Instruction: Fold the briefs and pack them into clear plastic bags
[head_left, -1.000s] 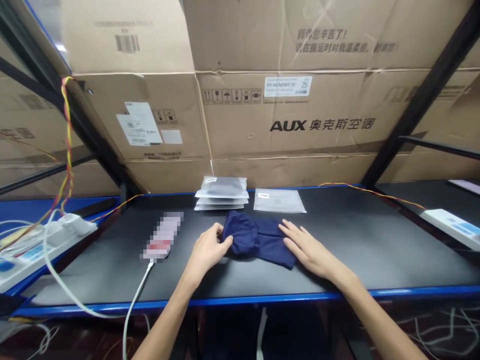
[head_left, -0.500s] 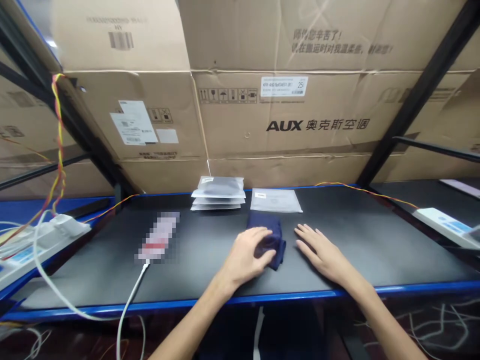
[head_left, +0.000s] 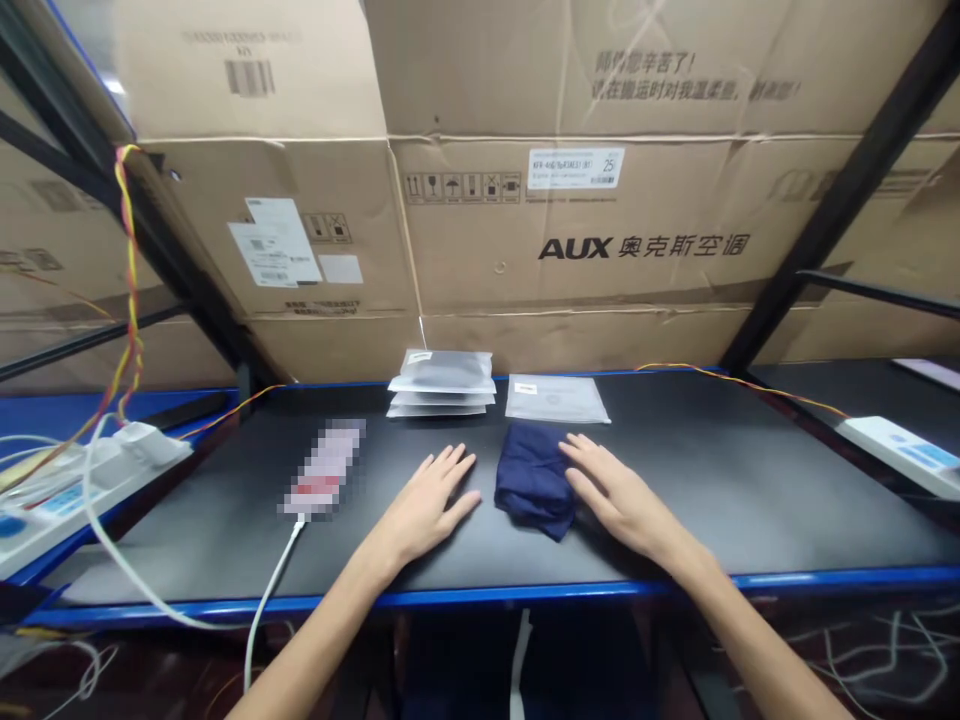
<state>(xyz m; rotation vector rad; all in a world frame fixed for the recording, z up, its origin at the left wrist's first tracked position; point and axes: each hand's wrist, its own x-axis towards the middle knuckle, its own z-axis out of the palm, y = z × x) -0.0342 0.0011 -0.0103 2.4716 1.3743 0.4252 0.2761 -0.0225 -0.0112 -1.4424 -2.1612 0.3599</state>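
A folded navy blue cloth (head_left: 531, 478) lies on the black tabletop (head_left: 750, 480) in front of me. My right hand (head_left: 611, 498) lies flat with fingers stretched out, its fingertips on the cloth's right edge. My left hand (head_left: 427, 500) rests open and flat on the table just left of the cloth, not touching it. Behind the cloth lie a flat clear plastic bag (head_left: 556, 399) and a stack of filled grey bags (head_left: 441, 384).
A phone (head_left: 324, 470) with a white cable (head_left: 266, 600) lies at the left. Power strips sit at the far left (head_left: 82, 480) and far right (head_left: 904, 455). Cardboard boxes (head_left: 600, 220) wall off the back. Black shelf struts (head_left: 840, 190) slant at both sides.
My left hand folded the cloth's left half over to the right, then let go and came back to rest on the table. My right hand moved off, then back onto the cloth's edge.
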